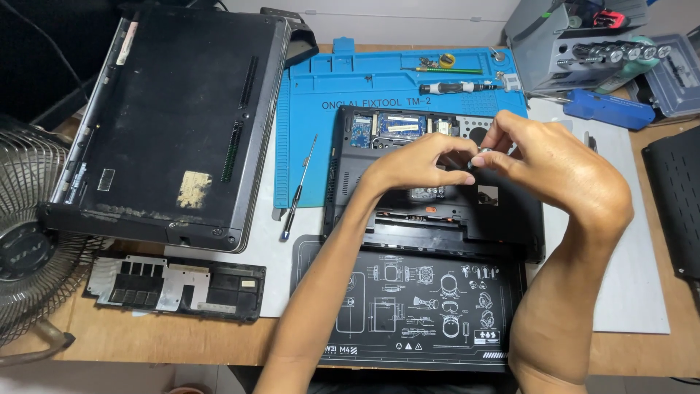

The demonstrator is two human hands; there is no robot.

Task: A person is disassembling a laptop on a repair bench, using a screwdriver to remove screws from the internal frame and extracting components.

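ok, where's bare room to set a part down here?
Free: the white mat right of the opened laptop, and bare desk below the detached cover panel. Crowded: the blue mat top tray with tools, and under both hands, left hand and right hand.

Opened laptop base [437,211] on the work mat [379,80], screwdriver [299,190] left of it, closed laptop [175,117] further left, fan [29,233] at left edge
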